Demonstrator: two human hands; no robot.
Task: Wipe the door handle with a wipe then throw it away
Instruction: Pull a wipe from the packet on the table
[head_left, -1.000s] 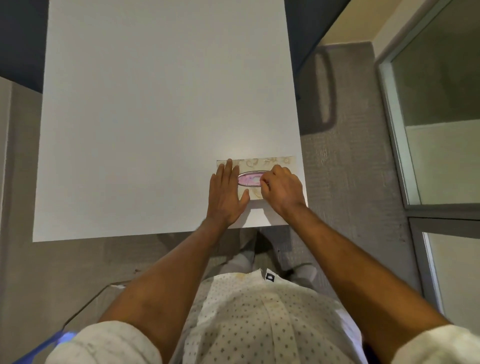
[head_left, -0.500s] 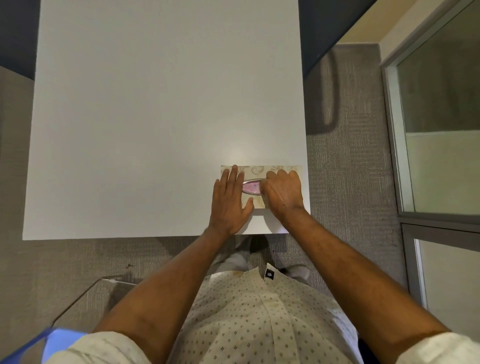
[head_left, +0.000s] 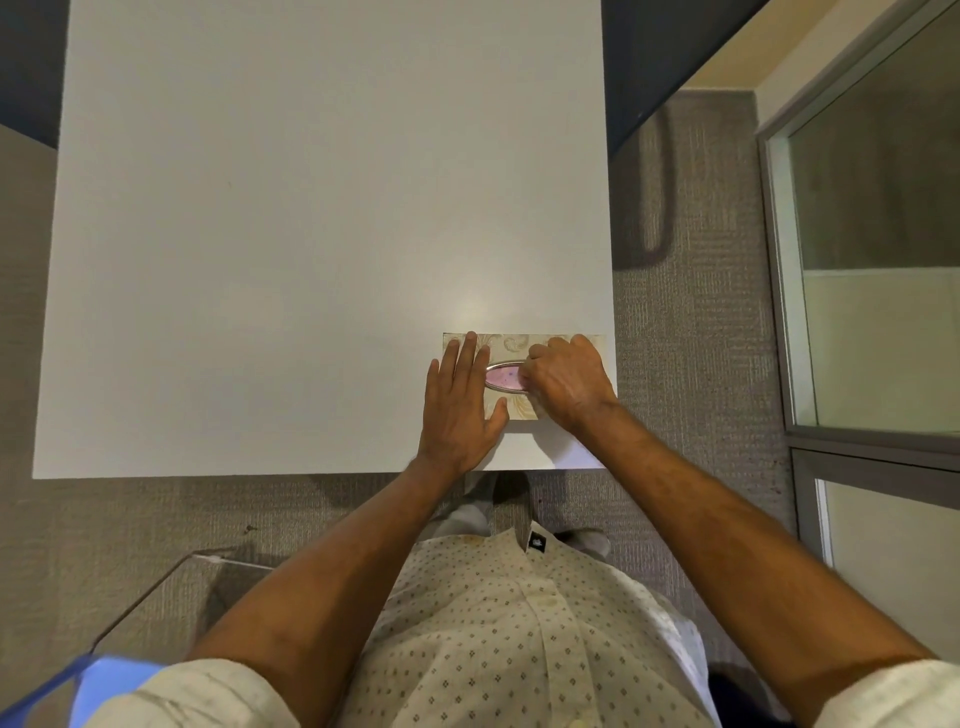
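Observation:
A flat beige patterned wipe pack lies near the front right corner of the white table. Its pink oval flap has a silver rim. My left hand rests flat on the pack's left end, fingers spread. My right hand covers the pack's right end, its fingers curled and pinched at the right tip of the pink flap. What lies under those fingertips is hidden. No loose wipe shows, and no door handle is in view.
Grey carpet surrounds the table. A glass panel in a metal frame stands to the right. A clear plastic container edge with a blue part sits low on the left by my arm.
My right hand has slid a little left over the pink flap, covering more of it. My left hand has stayed flat on the pack.

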